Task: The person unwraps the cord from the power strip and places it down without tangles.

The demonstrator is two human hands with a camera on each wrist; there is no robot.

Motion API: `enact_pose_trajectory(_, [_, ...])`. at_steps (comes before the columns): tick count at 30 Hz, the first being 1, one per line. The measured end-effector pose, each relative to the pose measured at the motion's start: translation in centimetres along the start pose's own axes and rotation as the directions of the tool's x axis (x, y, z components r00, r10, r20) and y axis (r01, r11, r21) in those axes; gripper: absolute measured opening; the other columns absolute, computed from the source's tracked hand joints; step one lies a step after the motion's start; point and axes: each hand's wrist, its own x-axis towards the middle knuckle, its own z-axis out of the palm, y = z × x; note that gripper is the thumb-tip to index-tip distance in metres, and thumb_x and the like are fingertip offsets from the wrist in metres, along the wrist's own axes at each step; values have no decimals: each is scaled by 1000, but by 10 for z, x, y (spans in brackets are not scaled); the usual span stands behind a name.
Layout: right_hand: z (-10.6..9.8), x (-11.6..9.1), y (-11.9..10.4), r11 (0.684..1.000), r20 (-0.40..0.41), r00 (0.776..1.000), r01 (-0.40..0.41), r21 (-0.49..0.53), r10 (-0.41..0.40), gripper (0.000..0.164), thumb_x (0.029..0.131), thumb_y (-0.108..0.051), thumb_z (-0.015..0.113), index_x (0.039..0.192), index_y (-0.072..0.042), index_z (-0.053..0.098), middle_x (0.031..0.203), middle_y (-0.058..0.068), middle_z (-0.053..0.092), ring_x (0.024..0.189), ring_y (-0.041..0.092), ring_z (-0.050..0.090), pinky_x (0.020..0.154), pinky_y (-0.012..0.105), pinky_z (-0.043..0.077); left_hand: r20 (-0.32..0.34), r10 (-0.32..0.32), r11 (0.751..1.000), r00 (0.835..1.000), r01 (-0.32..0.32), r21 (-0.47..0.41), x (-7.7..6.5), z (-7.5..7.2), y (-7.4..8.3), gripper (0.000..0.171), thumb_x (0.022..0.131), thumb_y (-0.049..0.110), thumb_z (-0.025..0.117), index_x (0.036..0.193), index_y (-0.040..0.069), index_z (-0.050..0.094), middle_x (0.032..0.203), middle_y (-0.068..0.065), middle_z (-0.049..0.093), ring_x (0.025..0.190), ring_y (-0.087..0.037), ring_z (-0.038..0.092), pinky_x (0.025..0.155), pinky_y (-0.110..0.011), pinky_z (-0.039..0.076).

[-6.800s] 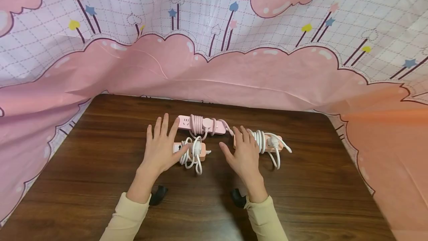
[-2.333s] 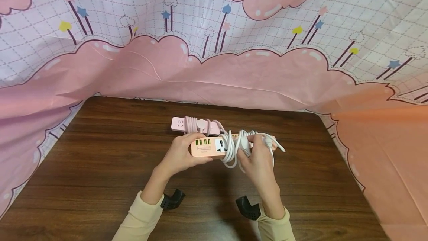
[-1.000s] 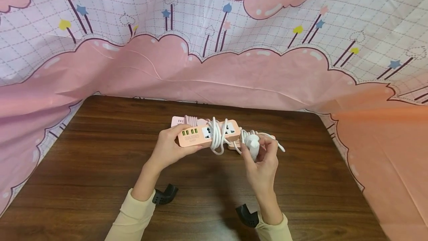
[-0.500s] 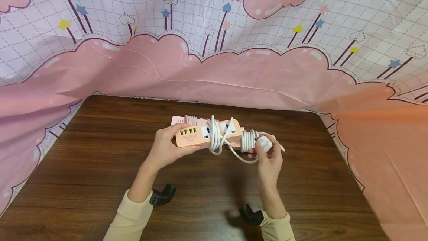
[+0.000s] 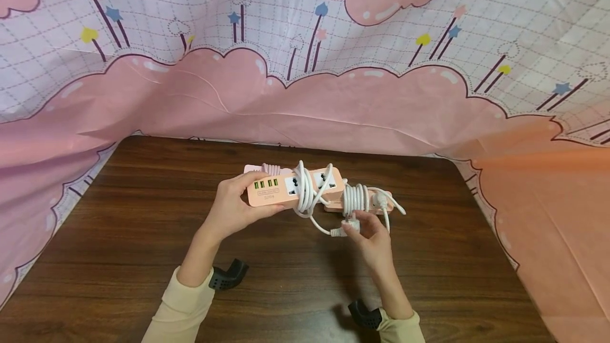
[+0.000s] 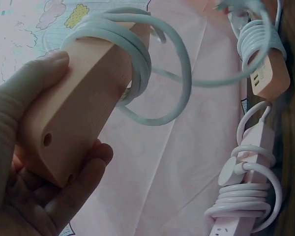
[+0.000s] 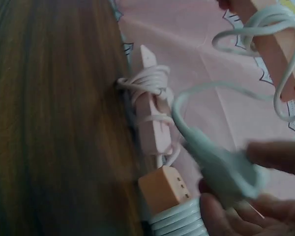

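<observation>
My left hand [image 5: 231,202] grips the left end of a peach power strip [image 5: 267,192] and holds it above the table. White cord [image 5: 305,189] is looped around the strip's middle. In my right hand [image 5: 374,240] the white plug [image 5: 351,225] is pinched between thumb and fingers, its prongs pointing up; the cord runs from it back to the held strip. The right wrist view shows the same plug [image 7: 226,172], blurred. A second peach strip [image 5: 335,205], wrapped in white cord, lies just behind my right hand. Behind the held strip, a pink strip [image 5: 252,169] is mostly hidden in the head view.
The dark wooden table [image 5: 190,152] is backed by a pink patterned cloth [image 5: 310,115] that also hangs at both sides. In the left wrist view the pink power strip [image 6: 255,137] shows its wrapped cord. A black bracket [image 5: 229,275] sits at each wrist.
Earlier both hands were open over three strips on the table. Since then one peach strip was lifted and its plug pulled out from the loops. Lately the plug moved left and down.
</observation>
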Motion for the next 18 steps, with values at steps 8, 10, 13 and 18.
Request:
enact_pose_trajectory(8, [0,-7,23,840,345,930,285,-461,-126,32,64,4,80,92,-1,64,89,8,62,81,22,59,73,34,49,57,-62,998,996,63,-11,0,-5,6,53,56,14,90,102,0,67,90,-7,69,72,-11,59,57,-22,47])
enact_pose_trajectory(10, [1,-8,26,800,390,912,326,-503,-126,32,63,3,81,88,-5,64,88,4,60,81,21,56,73,35,46,79,-79,996,994,82,-33,-1,-5,7,53,57,13,90,103,1,67,91,-7,69,72,-11,59,58,-23,47])
enact_pose_trajectory(13, [0,-6,25,781,444,883,382,-494,-152,30,66,-2,81,90,-5,64,88,4,60,82,22,55,73,35,44,101,-91,994,991,97,-54,-2,-5,9,53,57,13,90,103,2,67,92,-6,69,73,-10,58,59,-23,47])
enact_pose_trajectory(18, [-9,7,8,827,404,853,469,-310,-332,27,78,2,71,103,4,61,96,15,65,89,28,61,76,34,50,125,-74,994,989,84,-70,-1,-6,11,52,57,12,90,103,3,67,92,-5,68,70,-10,57,59,-24,47])
